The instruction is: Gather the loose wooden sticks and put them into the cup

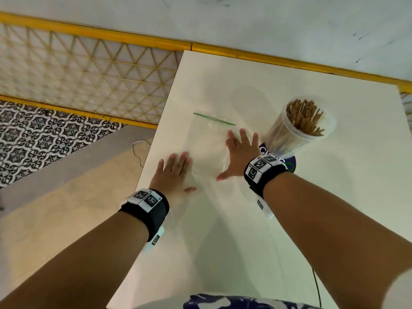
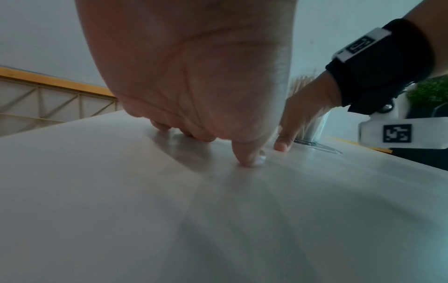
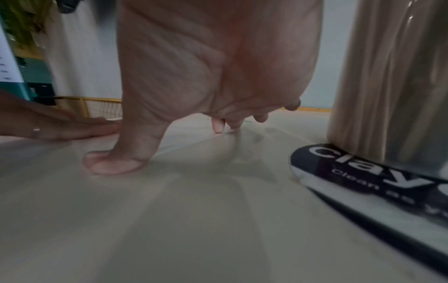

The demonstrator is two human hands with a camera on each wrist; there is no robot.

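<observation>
One clear plastic cup (image 1: pixel 296 132) near the white table's (image 1: pixel 289 219) right edge, packed with wooden sticks (image 1: pixel 304 118), too many to count. One clear zip bag (image 1: pixel 209 148). One dark round sticker (image 1: pixel 289 162). Two hands.

left hand (image 2: pixel 194 76) fingertips on table (image 2: pixel 97 191), perhaps pressing

A dark round sticker (image 3: pixel 378 183) on the table under the cup (image 3: pixel 392 80) reads "clay" in large white letters; a smaller line beneath starts "clean as", the rest blurred; the wristbands' square codes carry no readable text.
</observation>
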